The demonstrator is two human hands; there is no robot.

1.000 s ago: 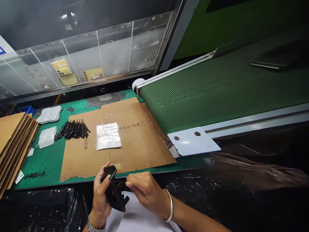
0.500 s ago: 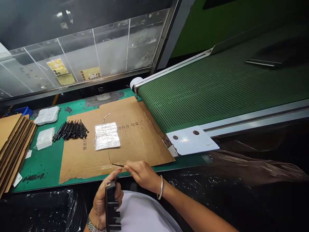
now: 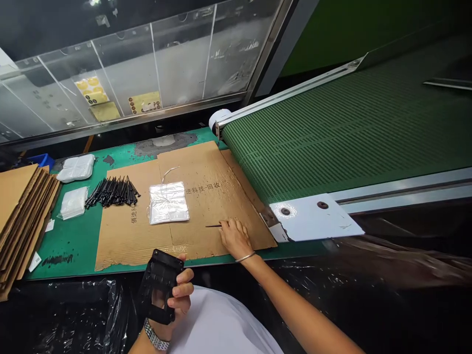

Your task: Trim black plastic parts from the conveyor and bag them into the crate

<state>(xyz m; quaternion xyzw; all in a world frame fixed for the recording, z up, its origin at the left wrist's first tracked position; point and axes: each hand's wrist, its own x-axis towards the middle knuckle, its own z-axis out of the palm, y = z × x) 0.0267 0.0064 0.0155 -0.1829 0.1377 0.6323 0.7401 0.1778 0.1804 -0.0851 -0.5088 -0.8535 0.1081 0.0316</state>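
In my left hand (image 3: 182,290) is a black plastic housing (image 3: 165,265) with a rectangular opening, tilted up in front of my lap, the fingers wrapped round its right edge. My right hand (image 3: 235,239) rests low over the cardboard sheet (image 3: 206,167), its fingers closed on one end of a thin dark rod (image 3: 213,226). The rod's free end points left, flat along the cardboard; its kind cannot be made out. Left of that hand lies a stack of clear plastic bags (image 3: 168,204). A pile of black slender pins (image 3: 112,191) sits at the sheet's left edge.
A green conveyor belt (image 3: 313,132) slopes away at the right, with a white end plate (image 3: 317,216). Folded cardboard (image 3: 22,211) is stacked at the left, near two white bundles (image 3: 75,168). Black plastic sheeting (image 3: 66,314) hangs below the green table's (image 3: 81,246) front edge.
My right hand has moved right and away from my body with the rod, down onto the cardboard. My left hand has turned the housing from edge-on to show its broad side.
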